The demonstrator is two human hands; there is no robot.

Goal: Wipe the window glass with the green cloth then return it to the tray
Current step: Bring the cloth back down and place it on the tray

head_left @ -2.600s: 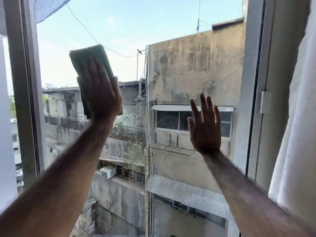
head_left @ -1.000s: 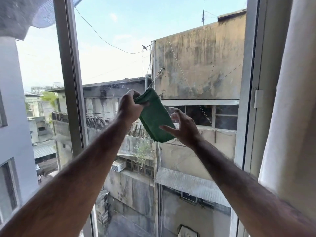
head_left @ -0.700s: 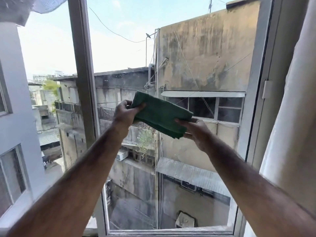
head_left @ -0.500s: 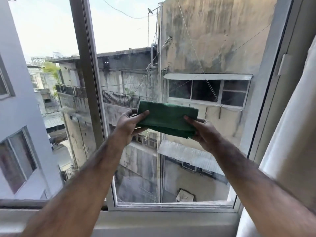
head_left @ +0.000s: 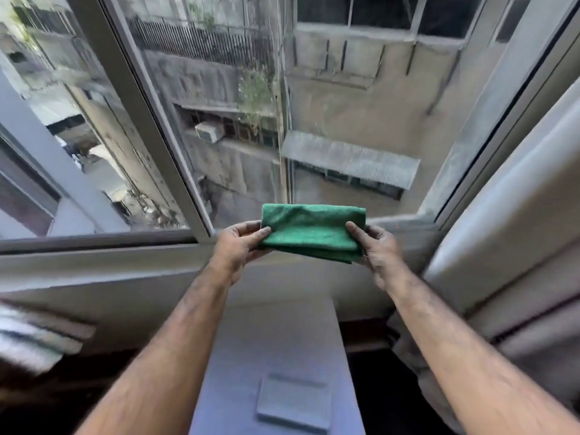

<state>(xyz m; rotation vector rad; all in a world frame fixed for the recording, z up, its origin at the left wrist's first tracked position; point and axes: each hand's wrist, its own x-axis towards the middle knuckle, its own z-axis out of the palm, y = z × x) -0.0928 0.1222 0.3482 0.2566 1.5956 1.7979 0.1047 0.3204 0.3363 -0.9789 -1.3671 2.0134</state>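
Green cloth (head_left: 312,233): folded into a flat rectangle, held level in the air in front of the window glass (head_left: 345,105), above the sill. Left hand (head_left: 238,243): thumb on top, fingers beneath, pinched on the cloth's left edge. Right hand (head_left: 378,246): same pinch on the right edge. Tray (head_left: 293,403): small, grey, shallow, on a pale surface below the arms, well apart from the cloth. Curtain (head_left: 518,230): white, at right. View blurred.
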